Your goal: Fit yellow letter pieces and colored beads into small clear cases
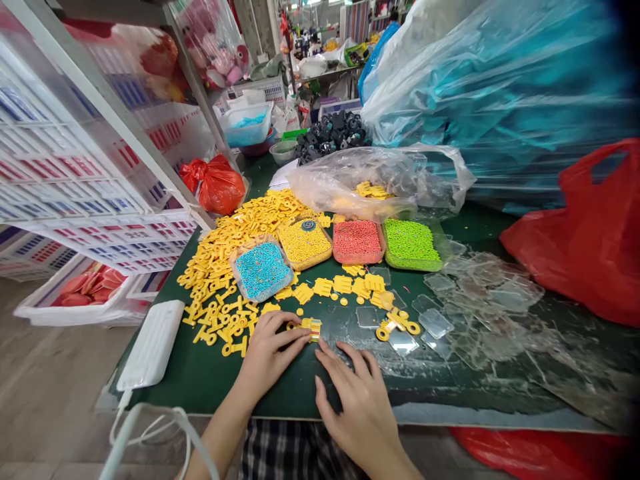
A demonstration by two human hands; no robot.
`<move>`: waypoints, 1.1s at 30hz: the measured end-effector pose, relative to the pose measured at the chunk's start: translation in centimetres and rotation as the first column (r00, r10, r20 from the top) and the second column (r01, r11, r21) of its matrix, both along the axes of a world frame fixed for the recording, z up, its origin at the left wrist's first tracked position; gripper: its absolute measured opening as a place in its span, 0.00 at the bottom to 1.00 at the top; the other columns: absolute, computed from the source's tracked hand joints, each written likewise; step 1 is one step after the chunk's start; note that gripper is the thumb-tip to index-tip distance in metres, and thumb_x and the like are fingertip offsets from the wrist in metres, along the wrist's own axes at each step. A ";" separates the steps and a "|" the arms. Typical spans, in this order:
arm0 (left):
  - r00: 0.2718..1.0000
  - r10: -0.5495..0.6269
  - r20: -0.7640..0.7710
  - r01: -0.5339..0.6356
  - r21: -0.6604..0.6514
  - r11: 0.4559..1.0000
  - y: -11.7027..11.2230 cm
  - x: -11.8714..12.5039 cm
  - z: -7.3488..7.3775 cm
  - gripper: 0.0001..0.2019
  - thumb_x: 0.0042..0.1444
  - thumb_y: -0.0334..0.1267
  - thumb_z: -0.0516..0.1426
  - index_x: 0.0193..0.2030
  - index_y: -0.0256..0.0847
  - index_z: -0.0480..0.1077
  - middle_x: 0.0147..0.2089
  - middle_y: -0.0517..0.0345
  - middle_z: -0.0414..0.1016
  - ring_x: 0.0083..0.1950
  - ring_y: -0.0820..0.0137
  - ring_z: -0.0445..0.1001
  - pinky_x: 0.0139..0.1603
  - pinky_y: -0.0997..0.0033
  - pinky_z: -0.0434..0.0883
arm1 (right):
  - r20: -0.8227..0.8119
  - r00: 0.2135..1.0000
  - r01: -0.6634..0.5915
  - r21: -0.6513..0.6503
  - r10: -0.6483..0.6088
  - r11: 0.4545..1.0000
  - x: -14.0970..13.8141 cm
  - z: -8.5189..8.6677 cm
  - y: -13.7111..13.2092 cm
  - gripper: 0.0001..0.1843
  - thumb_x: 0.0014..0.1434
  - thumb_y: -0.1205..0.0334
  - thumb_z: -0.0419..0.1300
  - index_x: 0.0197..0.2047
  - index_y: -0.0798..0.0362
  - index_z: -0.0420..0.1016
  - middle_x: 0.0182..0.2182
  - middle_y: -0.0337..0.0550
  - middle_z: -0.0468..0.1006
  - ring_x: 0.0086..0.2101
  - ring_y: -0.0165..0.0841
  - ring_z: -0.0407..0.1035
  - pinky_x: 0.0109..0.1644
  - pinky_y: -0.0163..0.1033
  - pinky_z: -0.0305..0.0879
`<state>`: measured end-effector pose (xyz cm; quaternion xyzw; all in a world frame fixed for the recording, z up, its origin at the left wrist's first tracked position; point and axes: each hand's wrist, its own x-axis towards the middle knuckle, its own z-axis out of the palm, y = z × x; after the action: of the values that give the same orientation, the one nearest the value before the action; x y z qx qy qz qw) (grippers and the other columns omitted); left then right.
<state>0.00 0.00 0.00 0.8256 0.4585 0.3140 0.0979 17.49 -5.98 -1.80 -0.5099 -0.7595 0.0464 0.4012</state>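
Note:
A small yellow plastic piece [314,327] with coloured rows in it lies at the front middle of the green table. My left hand [273,350] grips its left end between thumb and fingers. Just to the right is my right hand [354,390], its fingers apart; the index fingertip comes close to the piece, and whether it touches I cannot tell. Beyond the hands lie flat yellow comb-shaped parts [343,285] in a row. Yellow ring-ended parts [397,325] and a clear square plate [367,317] lie to the right.
Trays of blue beads [263,270], yellow beads [305,243], red beads [358,241] and green beads [413,243] stand behind. A heap of yellow parts [215,267] spreads left, near a white power bank [151,343]. Clear plates [490,293] and a red bag [585,233] are right.

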 end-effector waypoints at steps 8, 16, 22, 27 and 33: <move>0.991 0.029 0.131 -0.025 -0.033 0.999 0.0 -0.3 0.7 0.10 0.61 0.42 0.56 0.38 0.45 0.79 0.38 0.54 0.77 0.41 0.67 0.74 0.42 0.66 0.72 | 0.011 1.000 -0.010 -0.002 0.010 1.000 0.2 0.5 -0.1 0.15 0.59 0.66 0.53 0.48 0.51 0.72 0.50 0.42 0.77 0.46 0.40 0.67 0.50 0.49 0.59; 0.978 -0.130 0.166 0.133 -0.004 0.991 2.7 6.3 5.3 0.13 0.64 0.43 0.53 0.38 0.40 0.77 0.35 0.55 0.80 0.36 0.68 0.75 0.40 0.67 0.70 | -0.283 0.954 -0.084 0.053 0.096 0.995 3.5 2.0 -1.0 0.13 0.60 0.73 0.49 0.42 0.50 0.70 0.42 0.43 0.79 0.44 0.35 0.69 0.48 0.44 0.67; 0.980 -0.133 -0.149 0.137 0.017 0.990 10.9 16.6 6.9 0.14 0.67 0.40 0.49 0.42 0.39 0.74 0.44 0.53 0.78 0.47 0.64 0.71 0.50 0.63 0.65 | -0.242 0.961 0.161 0.100 -0.132 0.982 10.1 1.6 -2.2 0.10 0.62 0.71 0.51 0.42 0.50 0.70 0.38 0.43 0.78 0.42 0.35 0.69 0.47 0.45 0.68; 0.950 -0.181 -0.255 0.193 0.021 0.981 12.6 21.2 6.5 0.13 0.67 0.37 0.47 0.47 0.38 0.72 0.50 0.48 0.74 0.53 0.61 0.68 0.55 0.59 0.63 | -0.229 0.927 0.324 0.095 -0.296 0.941 14.3 -0.7 -3.4 0.09 0.63 0.67 0.51 0.44 0.50 0.70 0.40 0.46 0.77 0.43 0.38 0.70 0.47 0.48 0.69; 0.891 -0.334 -0.309 0.318 -0.102 0.943 8.8 23.5 3.7 0.08 0.62 0.36 0.54 0.40 0.38 0.75 0.40 0.50 0.76 0.44 0.64 0.74 0.49 0.67 0.69 | -0.144 0.932 0.353 0.152 -0.333 0.923 14.8 -2.9 -3.8 0.09 0.63 0.67 0.51 0.43 0.51 0.70 0.41 0.47 0.77 0.44 0.39 0.71 0.47 0.47 0.68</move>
<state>23.51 8.82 3.72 0.9281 0.3309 0.1430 0.0933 32.27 -9.81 -4.68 -0.5942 -0.6350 -0.0620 0.4898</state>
